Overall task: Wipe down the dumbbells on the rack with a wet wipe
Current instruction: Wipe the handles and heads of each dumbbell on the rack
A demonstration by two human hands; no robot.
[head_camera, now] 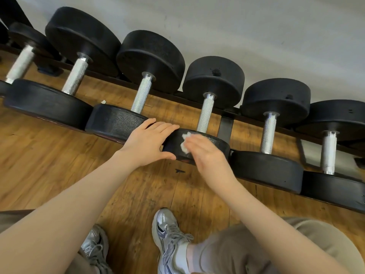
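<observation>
nearest, below both wrists: grey laced sneakers (169,240) on a wooden floor (59,155), tan trousers (246,252) on a bent knee under the right forearm.

two bare forearms reaching up and forward, converging toward one dumbbell (205,113).

left hand (146,141): palm down, fingers straight and together, laid flat over the top left edge of the near head (199,147) of that dumbbell, thumb spread wide and hooked under the head's front face. open, bracing, nothing pinched.

right hand (205,155): just right of the left, blurred, palm turned down onto the same head, fingers extended and pressing a crumpled white wet wipe (185,143) against the black rubber. wipe peeking out past the fingertips, between the two hands. whether any finger curls round the wipe: cannot tell through the blur.

beyond the fingertips: knurled silver handle (205,117) rising away to the far head (215,82).

left of the left hand: larger dumbbells (142,95) side by side, heads touching or nearly so. right of the right hand: two more dumbbells (268,133), similar in build.

under all of them, the dark rails of the rack (225,127).

farthest: a pale wall (256,26) behind the far heads.
</observation>
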